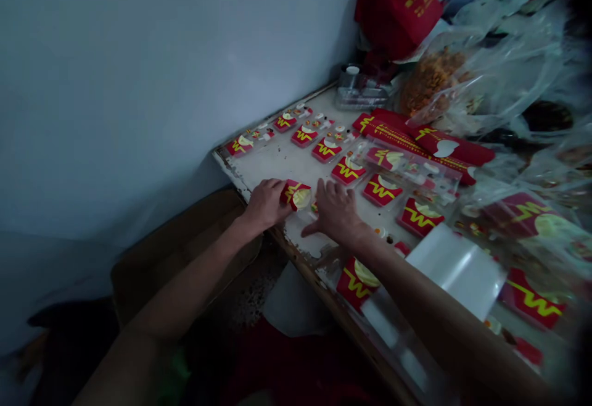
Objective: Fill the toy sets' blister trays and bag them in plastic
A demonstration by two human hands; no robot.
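My left hand is closed on the left end of a clear plastic pack, which shows a red front with a yellow zigzag and a pale round part. The pack is at the table's near edge. My right hand is at the pack's other end, fingers stretched and thumb apart. Whether its fingertips touch the pack I cannot tell. Small coloured bits show between the hands. Beyond them, similar red-and-yellow packs lie in a slanting row, among them one pack and another. One more pack lies below my right forearm.
A white tray-like piece lies right of my right forearm. Farther back are red printed packaging, a clear bag of orange-brown bits, a clear container and a red bag. A wall borders the worn table; a brown seat stands beside it.
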